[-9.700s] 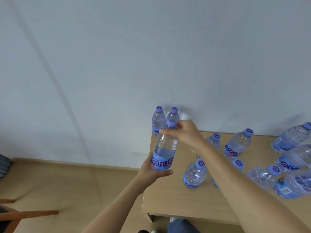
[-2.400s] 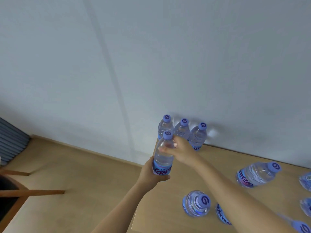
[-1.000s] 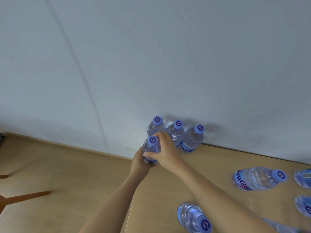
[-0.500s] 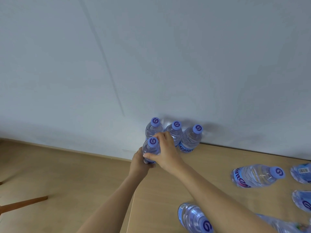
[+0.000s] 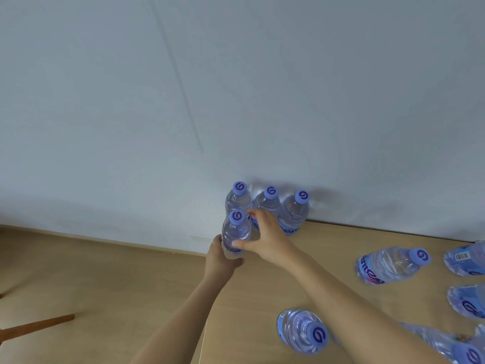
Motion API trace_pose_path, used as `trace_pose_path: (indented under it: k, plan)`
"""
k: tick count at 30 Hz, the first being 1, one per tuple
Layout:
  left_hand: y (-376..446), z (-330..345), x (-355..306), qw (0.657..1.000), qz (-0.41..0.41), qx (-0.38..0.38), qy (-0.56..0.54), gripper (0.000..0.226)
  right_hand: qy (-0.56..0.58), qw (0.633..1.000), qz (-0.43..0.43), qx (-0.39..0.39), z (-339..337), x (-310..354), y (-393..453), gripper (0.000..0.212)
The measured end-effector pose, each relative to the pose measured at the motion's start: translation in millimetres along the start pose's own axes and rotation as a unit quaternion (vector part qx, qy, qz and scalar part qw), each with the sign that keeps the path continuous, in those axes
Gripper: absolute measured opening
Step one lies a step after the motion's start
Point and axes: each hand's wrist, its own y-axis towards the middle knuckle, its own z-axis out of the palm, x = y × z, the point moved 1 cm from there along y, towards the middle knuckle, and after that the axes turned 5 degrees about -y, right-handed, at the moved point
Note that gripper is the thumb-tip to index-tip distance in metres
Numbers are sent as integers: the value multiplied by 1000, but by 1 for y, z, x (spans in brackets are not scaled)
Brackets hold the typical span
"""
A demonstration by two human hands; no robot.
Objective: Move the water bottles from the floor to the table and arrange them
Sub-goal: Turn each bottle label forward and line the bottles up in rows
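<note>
Both hands grip ribbed clear bottle point(image 5: 236, 233) – upright.

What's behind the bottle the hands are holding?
Behind the held bottle three more bottles stand upright in a row against the wall: the left bottle, the middle bottle and the right bottle. The right hand covers the middle bottle's lower part.
</note>
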Motion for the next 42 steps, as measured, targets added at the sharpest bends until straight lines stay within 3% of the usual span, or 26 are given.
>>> trace_pose_path:
  k: [7, 20, 27, 32, 38, 42]
  plan:
    - [-45, 5, 12, 999, -22, 24, 41, 84, 61, 996, 50, 35, -14, -10, -51, 69]
    - [-118, 7, 30, 988, 52, 109, 92, 70, 81, 991, 94, -58, -9, -21, -144, 45]
    - [-137, 15, 36, 977, 81, 164, 109, 65, 152, 974, 135, -104, 16, -44, -193, 69]
    - [-144, 16, 35, 972, 85, 188, 115, 67, 203, 951, 142, -182, 42, -54, -201, 46]
    - [-152, 11, 23, 957, 100, 250, 109, 91, 230, 951, 106, -178, 13, -29, -193, 24]
    - [-163, 15, -9, 949, 121, 291, 25, 81, 269, 938, 74, -204, -28, 6, -183, 27]
